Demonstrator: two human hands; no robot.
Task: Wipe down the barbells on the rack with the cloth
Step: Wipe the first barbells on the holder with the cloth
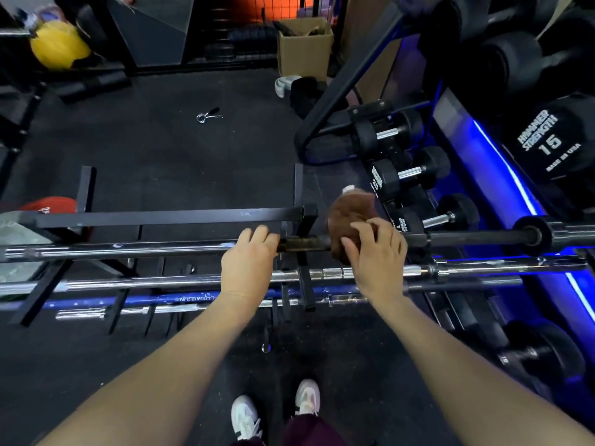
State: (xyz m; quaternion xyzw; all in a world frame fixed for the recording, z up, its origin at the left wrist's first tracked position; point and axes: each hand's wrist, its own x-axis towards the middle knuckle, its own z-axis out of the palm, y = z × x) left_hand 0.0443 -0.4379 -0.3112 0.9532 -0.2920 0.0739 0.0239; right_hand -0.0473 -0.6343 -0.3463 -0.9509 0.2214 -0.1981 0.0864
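Several barbells lie side by side across a low black rack (161, 217) in front of me. My left hand (249, 259) grips the farthest barbell (128, 249) near its middle, fingers curled over the bar. Just to its right, my right hand (375, 252) holds a bunched brown cloth (349, 212) wrapped round the same bar. A chrome barbell (354, 272) and a blue barbell (180, 298) lie nearer to me, below my wrists.
A dumbbell rack (483, 175) with blue lighting and black dumbbells stands at the right. On the dark rubber floor lie a spring collar (207, 116), a cardboard box (304, 46) and a red plate (53, 205). My white shoes (244, 416) are at the bottom.
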